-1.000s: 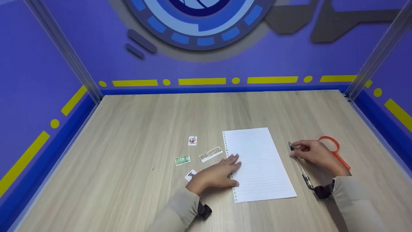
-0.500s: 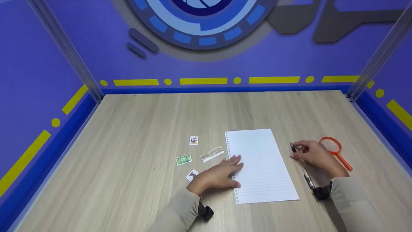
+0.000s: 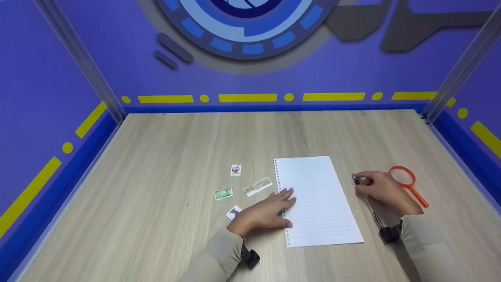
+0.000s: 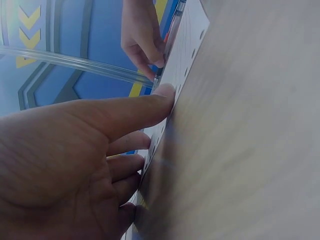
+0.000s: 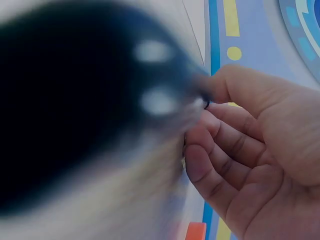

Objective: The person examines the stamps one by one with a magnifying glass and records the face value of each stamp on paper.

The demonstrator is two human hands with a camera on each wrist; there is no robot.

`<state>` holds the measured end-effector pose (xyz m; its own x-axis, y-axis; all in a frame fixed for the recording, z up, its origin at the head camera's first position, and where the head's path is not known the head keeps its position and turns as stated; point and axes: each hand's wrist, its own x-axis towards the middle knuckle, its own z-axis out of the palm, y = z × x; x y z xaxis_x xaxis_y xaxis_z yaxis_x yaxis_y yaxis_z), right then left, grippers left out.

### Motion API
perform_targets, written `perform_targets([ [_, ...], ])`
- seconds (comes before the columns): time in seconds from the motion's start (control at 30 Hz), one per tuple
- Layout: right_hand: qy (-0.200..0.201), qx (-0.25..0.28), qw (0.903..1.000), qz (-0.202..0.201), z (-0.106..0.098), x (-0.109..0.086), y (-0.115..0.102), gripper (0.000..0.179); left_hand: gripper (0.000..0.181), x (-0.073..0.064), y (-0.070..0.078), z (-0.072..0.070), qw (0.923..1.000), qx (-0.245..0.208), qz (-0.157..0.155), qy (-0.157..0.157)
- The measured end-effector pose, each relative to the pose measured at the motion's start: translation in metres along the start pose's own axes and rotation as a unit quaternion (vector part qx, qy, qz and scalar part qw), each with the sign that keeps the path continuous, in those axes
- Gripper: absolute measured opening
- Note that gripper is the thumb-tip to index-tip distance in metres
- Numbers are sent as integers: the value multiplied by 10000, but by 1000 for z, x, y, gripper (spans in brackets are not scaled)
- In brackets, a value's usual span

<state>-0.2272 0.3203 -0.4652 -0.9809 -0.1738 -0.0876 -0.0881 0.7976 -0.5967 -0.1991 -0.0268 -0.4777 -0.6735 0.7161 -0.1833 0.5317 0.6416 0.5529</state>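
Note:
A lined sheet of loose-leaf paper (image 3: pixel 317 196) lies on the table, its punched holes along the left edge. My left hand (image 3: pixel 270 209) rests over that edge with fingers and thumb spread. Right of the sheet, my right hand (image 3: pixel 385 192) pinches a slim pen (image 3: pixel 377 219) with a clear barrel and dark ends near its far end, between thumb and fingers. The pen's near end reaches the wrist camera and is partly hidden by it. Close up in the right wrist view, a large dark blur covers the left side, in front of the thumb (image 5: pixel 240 85).
Beyond the right hand lies an orange magnifying glass (image 3: pixel 418 196). Left of the paper are small printed stamps: a figure stamp (image 3: pixel 235 170), a green stamp (image 3: pixel 223 194), a long beige stamp (image 3: pixel 258 187) and another (image 3: pixel 233 212) partly under the left hand. Blue panels (image 3: pixel 250 86) enclose the table.
The pen's near end has shifted slightly toward the right wrist and shows less. The right fingers have moved a little on the pen; the left hand stays on the paper.

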Motion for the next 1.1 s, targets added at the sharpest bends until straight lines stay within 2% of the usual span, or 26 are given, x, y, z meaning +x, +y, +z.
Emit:
perform_targets([
  [0.17,99,102,9999,-12,1,-1,2,45,70,-1,1,-1,10000,-56,-23,-11],
  [0.4,188,279,9993,-161,-1,-2,3,43,70,0,0,-1,10000,85,9,-40],
  [0.73,163,859,9961,104,-4,-5,0,47,70,0,-1,0,10000,26,20,0],
  [0.93,439,821,9956,-42,-5,-8,-7,47,70,-1,-1,1,10000,6,31,9],
  [1.1,432,1031,9936,-183,-5,-9,-13,43,70,0,-1,0,10000,-5,20,-8],
])
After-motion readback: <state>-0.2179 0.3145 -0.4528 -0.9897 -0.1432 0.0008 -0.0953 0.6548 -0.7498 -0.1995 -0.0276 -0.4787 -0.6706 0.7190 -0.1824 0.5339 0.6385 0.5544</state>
